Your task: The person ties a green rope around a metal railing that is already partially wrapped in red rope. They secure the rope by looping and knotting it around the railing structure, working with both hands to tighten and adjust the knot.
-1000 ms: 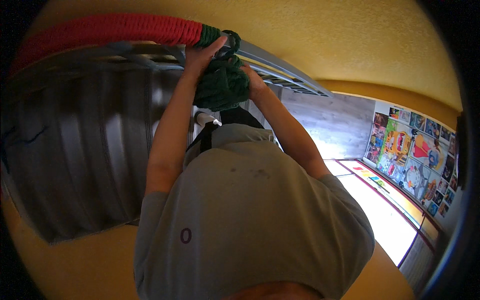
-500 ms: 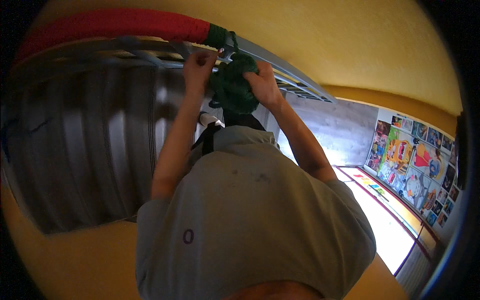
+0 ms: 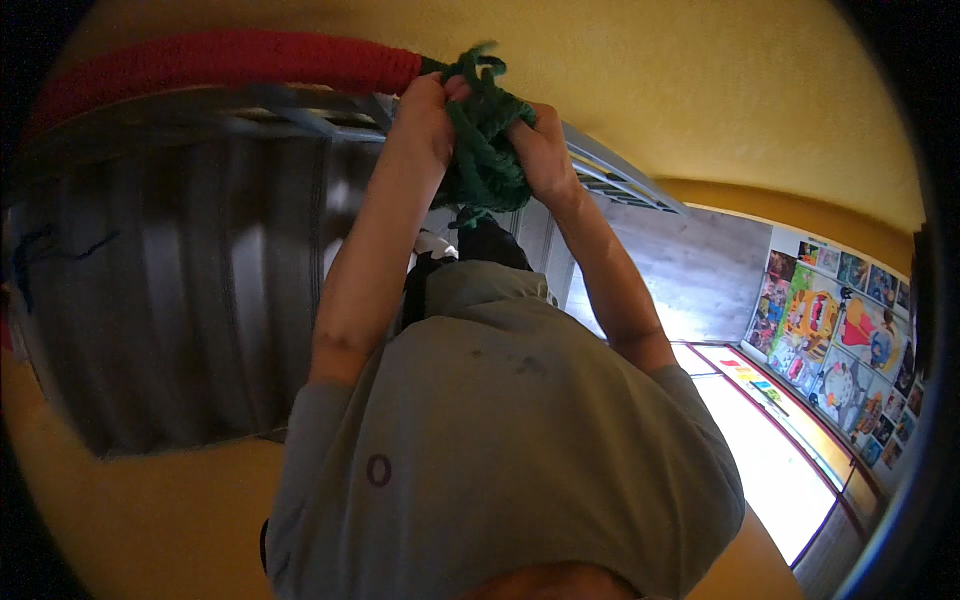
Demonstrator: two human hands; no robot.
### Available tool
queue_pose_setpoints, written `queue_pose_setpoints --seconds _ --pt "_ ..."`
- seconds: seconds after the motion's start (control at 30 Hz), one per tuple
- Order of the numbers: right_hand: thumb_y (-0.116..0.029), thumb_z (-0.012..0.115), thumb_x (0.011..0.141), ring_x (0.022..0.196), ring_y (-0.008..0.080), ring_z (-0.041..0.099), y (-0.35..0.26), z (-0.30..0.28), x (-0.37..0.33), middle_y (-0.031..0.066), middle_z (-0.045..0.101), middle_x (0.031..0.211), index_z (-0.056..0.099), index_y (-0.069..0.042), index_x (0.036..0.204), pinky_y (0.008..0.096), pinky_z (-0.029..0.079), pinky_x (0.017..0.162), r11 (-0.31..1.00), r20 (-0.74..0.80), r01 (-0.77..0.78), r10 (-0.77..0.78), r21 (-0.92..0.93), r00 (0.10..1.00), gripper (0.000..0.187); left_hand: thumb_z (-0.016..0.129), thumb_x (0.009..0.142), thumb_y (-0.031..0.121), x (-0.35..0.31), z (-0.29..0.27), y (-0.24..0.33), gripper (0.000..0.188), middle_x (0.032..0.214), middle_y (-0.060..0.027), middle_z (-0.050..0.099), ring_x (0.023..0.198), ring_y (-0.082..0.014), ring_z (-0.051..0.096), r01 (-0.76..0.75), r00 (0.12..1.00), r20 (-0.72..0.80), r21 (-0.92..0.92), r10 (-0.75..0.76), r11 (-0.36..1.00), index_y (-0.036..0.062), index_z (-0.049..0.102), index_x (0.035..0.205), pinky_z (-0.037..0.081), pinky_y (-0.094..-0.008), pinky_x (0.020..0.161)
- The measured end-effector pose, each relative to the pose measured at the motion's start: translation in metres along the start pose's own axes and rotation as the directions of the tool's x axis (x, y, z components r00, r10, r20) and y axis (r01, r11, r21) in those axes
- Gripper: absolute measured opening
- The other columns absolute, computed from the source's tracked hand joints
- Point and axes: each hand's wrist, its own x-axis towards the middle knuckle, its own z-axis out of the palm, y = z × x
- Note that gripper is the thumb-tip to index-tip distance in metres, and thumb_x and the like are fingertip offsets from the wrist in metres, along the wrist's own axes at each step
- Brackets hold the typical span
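Note:
A thick bundle of dark green yarn (image 3: 490, 160) hangs between my two hands, its loose loops rising above the metal rail. My right hand (image 3: 545, 150) grips the bundle from its right side, thumb pressed into the strands. My left hand (image 3: 432, 110) is closed at the upper left of the bundle, with green strands at its fingers; part of its grip is hidden behind the yarn. Just left of that hand runs a rail tightly wrapped in red yarn (image 3: 250, 65), with a short green wrap (image 3: 432, 65) at its right end, mostly covered now.
A grey metal frame (image 3: 625, 180) continues right of my hands along the yellow wall (image 3: 700, 90). A dark ribbed panel (image 3: 190, 290) fills the left. Pictures (image 3: 840, 330) cover a board at right, above a bright window (image 3: 750, 450).
My left hand has moved up and right, against the green yarn. The bundle has shifted slightly right and up, with loops now thrown above the rail, covering the green wrap.

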Motion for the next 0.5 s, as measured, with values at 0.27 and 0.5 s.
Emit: queue_pose_setpoints --seconds 0.27,0.5 --pt "-0.010 0.046 0.082 0.067 0.0089 0.047 -0.001 0.014 -0.039 0.0044 0.054 0.069 0.056 0.003 0.083 0.0264 0.042 0.061 0.998 0.027 -0.031 0.032 -0.054 0.999 0.016 0.047 0.088 0.027 -0.018 0.017 -0.013 0.020 0.071 -0.0018 0.054 0.064 -0.0133 0.051 0.088 0.950 -0.304 0.058 -0.067 0.994 0.0096 0.057 0.087 0.044 -0.0275 0.057" --pt "-0.009 0.045 0.081 0.068 0.0083 0.047 0.035 0.011 -0.031 0.0012 0.052 0.069 0.054 0.002 0.082 0.0248 0.041 0.060 0.990 0.179 -0.134 0.139 -0.040 0.974 0.014 0.045 0.090 0.021 -0.007 -0.007 -0.034 0.021 0.077 -0.0025 0.057 0.064 -0.0092 0.049 -0.161 0.974 -0.092 0.360 0.207 0.919 0.0056 0.059 0.089 0.041 -0.0227 0.058"
